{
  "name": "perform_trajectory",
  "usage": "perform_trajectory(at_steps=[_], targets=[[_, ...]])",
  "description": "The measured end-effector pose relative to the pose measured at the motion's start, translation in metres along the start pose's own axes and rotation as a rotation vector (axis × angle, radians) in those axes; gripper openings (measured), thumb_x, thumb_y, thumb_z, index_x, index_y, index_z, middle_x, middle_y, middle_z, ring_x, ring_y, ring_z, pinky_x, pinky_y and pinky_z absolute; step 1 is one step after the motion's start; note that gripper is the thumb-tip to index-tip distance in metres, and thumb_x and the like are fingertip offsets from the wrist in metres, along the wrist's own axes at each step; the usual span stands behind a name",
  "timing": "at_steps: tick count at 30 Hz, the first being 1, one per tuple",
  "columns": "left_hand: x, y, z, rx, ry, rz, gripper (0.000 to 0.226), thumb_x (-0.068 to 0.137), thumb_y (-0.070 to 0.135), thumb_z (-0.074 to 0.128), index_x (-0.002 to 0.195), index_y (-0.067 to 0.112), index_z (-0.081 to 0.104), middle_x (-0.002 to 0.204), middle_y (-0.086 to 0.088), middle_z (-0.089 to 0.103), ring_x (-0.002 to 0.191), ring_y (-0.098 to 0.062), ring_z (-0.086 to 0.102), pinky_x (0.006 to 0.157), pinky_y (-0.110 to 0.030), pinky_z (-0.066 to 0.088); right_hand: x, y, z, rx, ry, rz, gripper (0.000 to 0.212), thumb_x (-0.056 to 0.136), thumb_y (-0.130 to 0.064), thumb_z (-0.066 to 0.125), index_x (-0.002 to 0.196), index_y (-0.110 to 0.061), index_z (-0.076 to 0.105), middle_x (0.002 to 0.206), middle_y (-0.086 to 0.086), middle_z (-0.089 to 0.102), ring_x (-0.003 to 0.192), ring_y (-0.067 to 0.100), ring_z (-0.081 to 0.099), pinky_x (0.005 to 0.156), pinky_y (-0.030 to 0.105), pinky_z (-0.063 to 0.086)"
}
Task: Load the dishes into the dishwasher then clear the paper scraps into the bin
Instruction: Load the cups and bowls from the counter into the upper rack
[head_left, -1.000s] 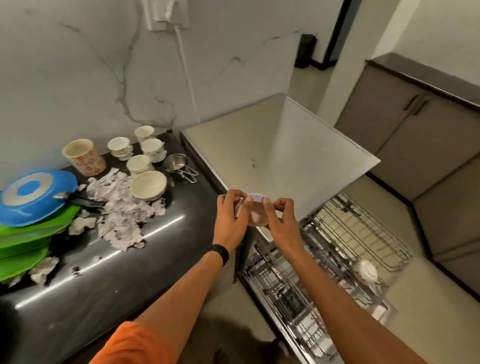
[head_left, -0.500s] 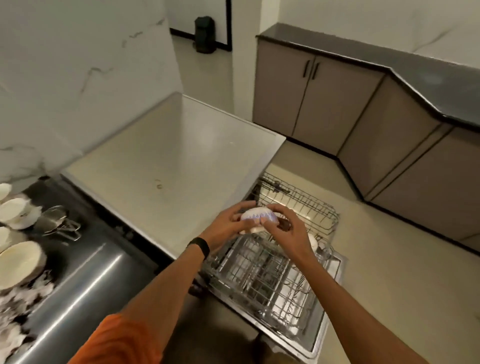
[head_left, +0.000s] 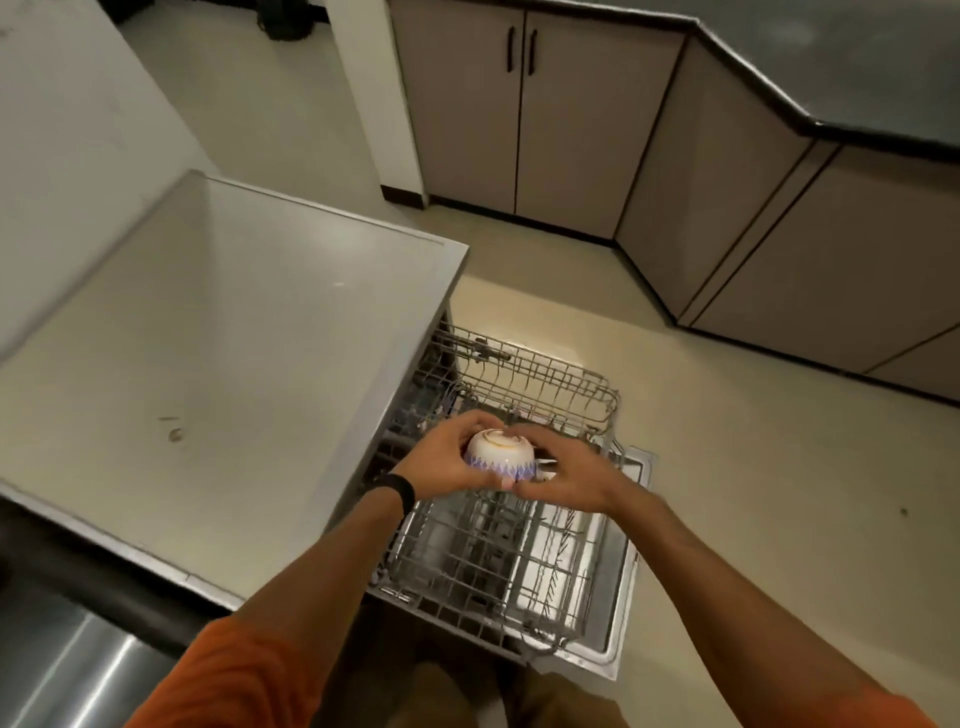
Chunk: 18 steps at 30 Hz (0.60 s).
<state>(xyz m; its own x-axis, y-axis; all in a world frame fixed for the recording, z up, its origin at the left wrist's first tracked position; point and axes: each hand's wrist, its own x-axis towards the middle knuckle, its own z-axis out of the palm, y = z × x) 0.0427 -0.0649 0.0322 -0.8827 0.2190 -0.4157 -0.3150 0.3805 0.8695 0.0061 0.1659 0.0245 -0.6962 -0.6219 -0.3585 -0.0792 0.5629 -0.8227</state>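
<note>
The cabinets (head_left: 519, 114) and the pale floor (head_left: 727, 467) fill the far side of my view. The dark counter (head_left: 62, 665) shows only as a corner at my lower left. No dishes and no paper scraps appear there, so I cannot say how many wait for me.

The dishwasher (head_left: 234, 338) stands open in front of me, with its grey top to my left. Its upper rack (head_left: 530, 374) is pulled out a little and looks bare of dishes. The lower rack (head_left: 493, 561) is pulled out further over the open door. Its wire compartments also look almost bare, as far as I can see between the wires. I judge that the loading is only at its beginning.

My left hand (head_left: 441, 462) and my right hand (head_left: 566, 473) meet above the lower rack, near the front edge of the upper one. Both have the fingers curled around one white cup (head_left: 498, 457), each from its own side. The cup is turned upside down, with the base up and the blue pattern low. It hangs in the air between my palms and is not yet set on any wire.

This cup needs a place in a rack, then the other dishes, and the scraps come last. A small dark object (head_left: 283, 23) stands far away on the floor. It is too blurred to tell whether it is the bin.
</note>
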Motion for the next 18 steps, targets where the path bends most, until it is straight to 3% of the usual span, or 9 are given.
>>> perform_trajectory(at_steps=[4,9,13,16,18], targets=[[0.027,-0.021,0.008,0.027,-0.028,-0.034,0.067,0.062,0.027,0.096,0.116,0.023,0.055,0.119,0.002,0.068,0.108,-0.016,0.069,0.089,-0.048,0.060,0.017,0.024,0.011,-0.064,-0.013,0.038,0.080,0.077,-0.047,0.086,0.143,-0.036,0.043,0.134,-0.011,0.057,0.114,0.010,0.058,0.091,0.027,0.051],[0.070,-0.054,0.014,0.098,-0.083,-0.059,0.063,0.059,0.030,0.091,0.108,0.027,0.052,0.113,-0.002,0.065,0.103,-0.022,0.068,0.084,-0.055,0.058,0.039,0.063,0.041,0.006,0.074,0.136,0.075,0.082,-0.034,0.085,0.144,-0.030,0.043,0.138,-0.007,0.050,0.116,0.011,0.053,0.095,0.028,0.050],[0.101,-0.083,0.019,0.145,-0.075,-0.087,0.058,0.061,0.032,0.085,0.110,0.033,0.053,0.109,0.004,0.067,0.098,-0.020,0.068,0.080,-0.053,0.059,0.066,0.087,0.055,0.016,0.144,0.215,0.073,0.084,-0.023,0.083,0.145,-0.024,0.044,0.138,-0.005,0.050,0.107,0.011,0.056,0.080,0.012,0.044],[0.126,-0.109,0.022,0.159,-0.045,-0.106,0.054,0.071,0.018,0.084,0.112,0.039,0.056,0.114,0.005,0.068,0.101,-0.015,0.068,0.084,-0.048,0.060,0.093,0.107,0.062,-0.010,0.193,0.256,0.071,0.084,-0.016,0.082,0.144,-0.021,0.044,0.140,0.000,0.050,0.104,0.011,0.057,0.080,0.014,0.043],[0.141,-0.120,0.025,0.185,-0.006,-0.115,0.056,0.074,0.012,0.084,0.117,0.036,0.056,0.119,0.004,0.066,0.105,-0.017,0.066,0.087,-0.042,0.059,0.110,0.117,0.066,-0.055,0.201,0.264,0.068,0.084,-0.012,0.081,0.142,-0.019,0.045,0.143,0.000,0.047,0.107,0.011,0.056,0.076,0.004,0.037]])
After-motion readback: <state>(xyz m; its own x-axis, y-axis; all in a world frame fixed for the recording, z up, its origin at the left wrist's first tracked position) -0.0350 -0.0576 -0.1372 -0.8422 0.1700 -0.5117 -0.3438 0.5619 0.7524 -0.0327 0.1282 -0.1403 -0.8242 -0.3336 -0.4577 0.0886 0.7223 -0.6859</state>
